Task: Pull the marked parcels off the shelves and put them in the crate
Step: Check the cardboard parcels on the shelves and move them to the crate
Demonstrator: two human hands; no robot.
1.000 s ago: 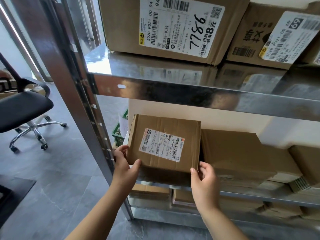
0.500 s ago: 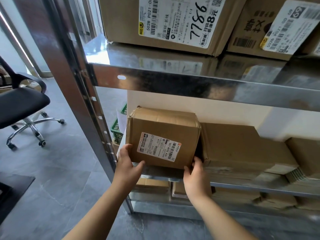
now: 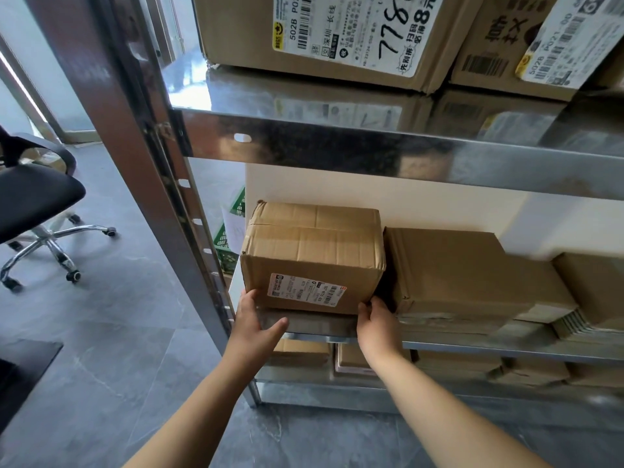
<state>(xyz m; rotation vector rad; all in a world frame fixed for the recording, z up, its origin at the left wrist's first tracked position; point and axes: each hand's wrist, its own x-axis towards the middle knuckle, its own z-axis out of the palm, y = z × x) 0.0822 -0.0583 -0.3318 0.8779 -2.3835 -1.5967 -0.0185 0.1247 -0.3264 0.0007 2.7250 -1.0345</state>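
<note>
**boxguy:** Cardboard everywhere. The parcel [image 3: 312, 261] with the white label [image 3: 305, 289] sits at the left end of the middle shelf [image 3: 456, 344], right at the front edge. Left hand [image 3: 254, 324] is at its lower left corner, right hand [image 3: 378, 324] at its lower right corner.

**shelfwatch:** Are they actually holding it?

**boxguy:** Sort of. Left fingers [image 3: 249, 296] touch the bottom corner, thumb spread out loose under the box face, so that hand is open and only resting there. Right fingers curl around the right bottom corner, into the gap beside the next box [image 3: 449, 271]; can't tell how firm that grip is.

**shelfwatch:** What's around the hands?

**boxguy:** Just right of the right fingers, that flatter brown box, touching or nearly touching the parcel. Above both hands, the steel upper shelf [image 3: 337, 146] with a big carton [image 3: 337, 35] marked 7786. Below the fingers, more boxes on the bottom shelf. Left of the left fingers, the upright post [image 3: 175, 204], and behind it a bit of green crate [image 3: 233, 228]. Further left, an office chair [image 3: 37, 204] on grey floor.
</note>
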